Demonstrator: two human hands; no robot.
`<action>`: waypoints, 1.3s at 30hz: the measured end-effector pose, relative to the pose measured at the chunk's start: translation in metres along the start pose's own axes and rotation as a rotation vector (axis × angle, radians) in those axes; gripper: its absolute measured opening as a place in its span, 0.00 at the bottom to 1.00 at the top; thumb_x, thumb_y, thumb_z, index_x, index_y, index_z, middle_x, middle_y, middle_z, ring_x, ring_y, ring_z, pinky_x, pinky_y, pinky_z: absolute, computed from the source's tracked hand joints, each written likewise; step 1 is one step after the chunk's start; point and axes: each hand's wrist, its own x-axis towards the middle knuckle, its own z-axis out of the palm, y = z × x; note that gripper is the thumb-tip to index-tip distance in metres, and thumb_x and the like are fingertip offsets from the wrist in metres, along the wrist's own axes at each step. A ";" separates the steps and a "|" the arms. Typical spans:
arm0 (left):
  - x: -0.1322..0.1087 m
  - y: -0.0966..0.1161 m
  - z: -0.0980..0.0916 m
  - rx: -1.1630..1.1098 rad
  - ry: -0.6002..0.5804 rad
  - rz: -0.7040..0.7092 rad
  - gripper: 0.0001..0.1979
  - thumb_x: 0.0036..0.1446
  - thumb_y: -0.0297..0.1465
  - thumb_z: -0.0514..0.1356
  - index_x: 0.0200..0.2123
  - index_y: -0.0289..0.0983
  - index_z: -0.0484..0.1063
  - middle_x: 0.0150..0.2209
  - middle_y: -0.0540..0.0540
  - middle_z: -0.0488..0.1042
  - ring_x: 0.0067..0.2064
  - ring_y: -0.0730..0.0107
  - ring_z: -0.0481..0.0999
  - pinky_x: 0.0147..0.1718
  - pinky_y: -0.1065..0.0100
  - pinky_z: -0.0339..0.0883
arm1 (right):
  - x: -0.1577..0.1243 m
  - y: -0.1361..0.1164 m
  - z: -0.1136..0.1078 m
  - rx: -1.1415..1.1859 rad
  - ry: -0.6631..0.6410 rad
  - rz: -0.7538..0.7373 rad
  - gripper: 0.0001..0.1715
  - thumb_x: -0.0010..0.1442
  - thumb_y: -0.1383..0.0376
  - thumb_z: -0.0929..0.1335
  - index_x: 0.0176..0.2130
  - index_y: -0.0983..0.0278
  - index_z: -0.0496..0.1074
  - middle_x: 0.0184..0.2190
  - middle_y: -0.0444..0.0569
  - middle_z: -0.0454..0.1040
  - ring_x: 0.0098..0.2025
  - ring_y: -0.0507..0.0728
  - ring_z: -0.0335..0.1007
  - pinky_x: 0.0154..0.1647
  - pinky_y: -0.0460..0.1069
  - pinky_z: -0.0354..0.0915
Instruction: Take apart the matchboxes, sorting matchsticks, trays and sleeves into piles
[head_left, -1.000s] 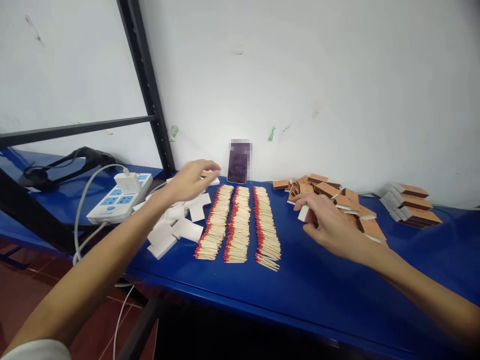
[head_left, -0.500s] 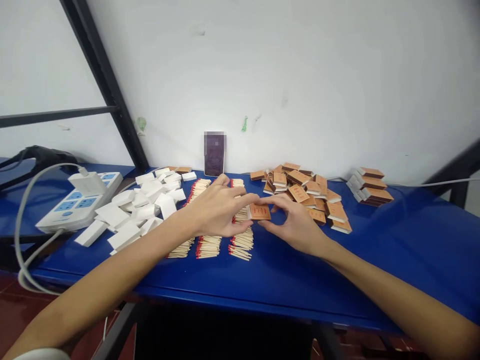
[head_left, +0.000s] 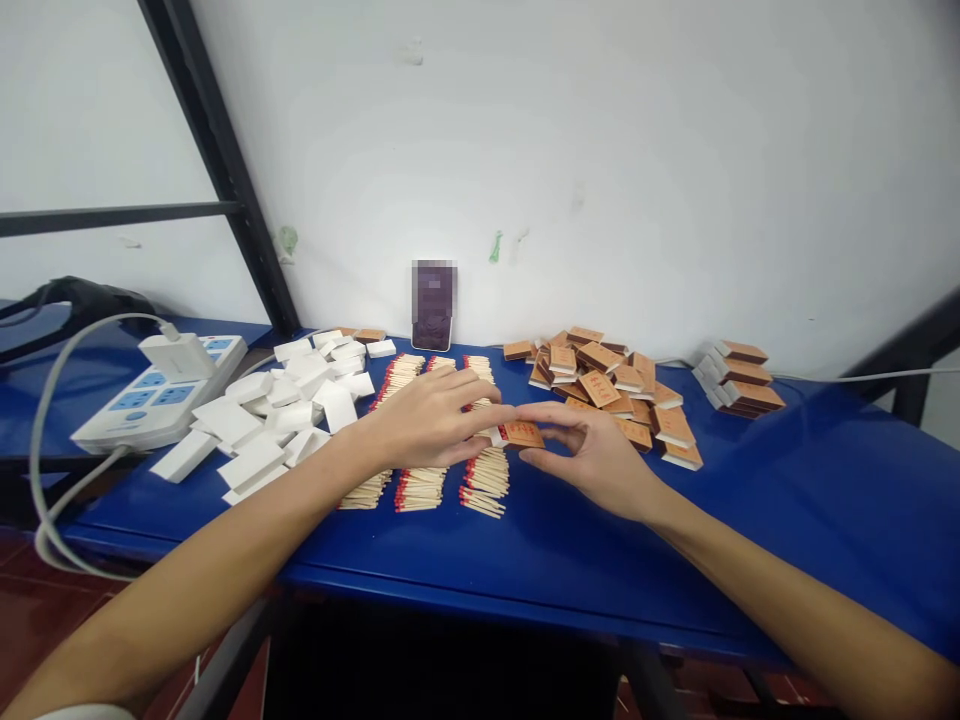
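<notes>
An orange-brown matchbox is held up between my two hands, over the right-hand row of matches. Its white inner tray shows at the left end, slid partly out, with red match heads in it. My right hand pinches the sleeve from the right with thumb and fingers. At the tray end, my left hand has its thumb and fingers closed on the box. Beneath my left wrist lie more rows of red-tipped matches, partly covered by the hand.
White inner trays lie heaped at left beside a white power strip. At right are a pile of matchboxes and a neat stack of matchboxes. A phone leans on the wall behind.
The matchbox sleeve has tilted, and the white tray with red match heads now sticks out at its left end. My left hand has flattened slightly; the view has shifted a little.
</notes>
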 end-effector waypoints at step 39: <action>-0.024 0.027 -0.017 -0.340 -0.177 -0.100 0.22 0.58 0.36 0.63 0.55 0.36 0.72 0.35 0.45 0.78 0.42 0.59 0.70 0.44 0.60 0.63 | -0.019 -0.012 0.008 -0.779 -0.209 -0.381 0.13 0.54 0.60 0.70 0.38 0.62 0.66 0.33 0.50 0.72 0.35 0.58 0.66 0.33 0.52 0.61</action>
